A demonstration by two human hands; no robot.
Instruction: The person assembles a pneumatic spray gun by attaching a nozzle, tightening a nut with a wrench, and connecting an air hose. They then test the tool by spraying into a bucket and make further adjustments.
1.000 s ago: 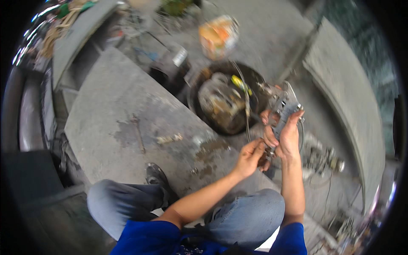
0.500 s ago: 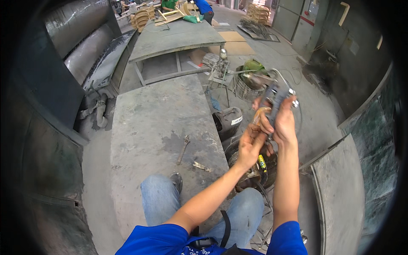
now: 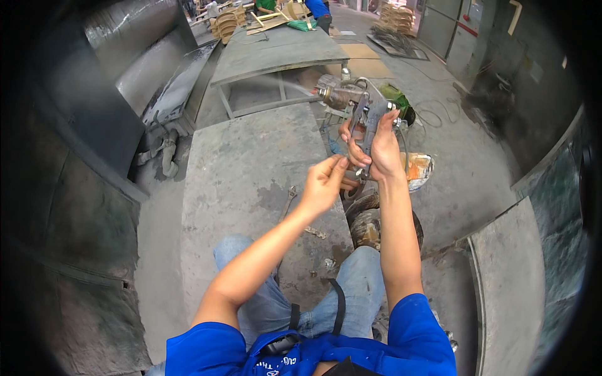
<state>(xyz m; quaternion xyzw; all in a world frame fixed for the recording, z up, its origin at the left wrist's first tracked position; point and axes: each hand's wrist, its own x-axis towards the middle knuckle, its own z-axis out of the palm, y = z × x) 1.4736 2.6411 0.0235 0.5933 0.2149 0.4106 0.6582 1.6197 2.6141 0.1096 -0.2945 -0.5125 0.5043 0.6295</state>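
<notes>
My right hand (image 3: 384,147) grips a metal spray gun (image 3: 370,116) at chest height, its nozzle end pointing left. A pale streak of mist runs leftward from the nozzle. Just left of the gun's lower end is my left hand (image 3: 325,185), thumb and forefinger pressed together and the other fingers curled partly out of sight. Whether it pinches anything is hidden. Below the hands, a wrench (image 3: 290,199) lies on the grey sheet (image 3: 232,163) beside a small stained strip (image 3: 315,232).
A low grey table (image 3: 282,50) stands ahead, with people working beyond it. Paint-stained containers (image 3: 367,227) sit close by my right knee, and an orange-smeared white tub (image 3: 419,170) beyond my right forearm. Hoses (image 3: 439,113) loop on the floor. A grey panel (image 3: 508,276) lies at right.
The spray gun has swung left and up in my right hand, and mist now shows from its nozzle. My left hand has come away from the gun toward the left.
</notes>
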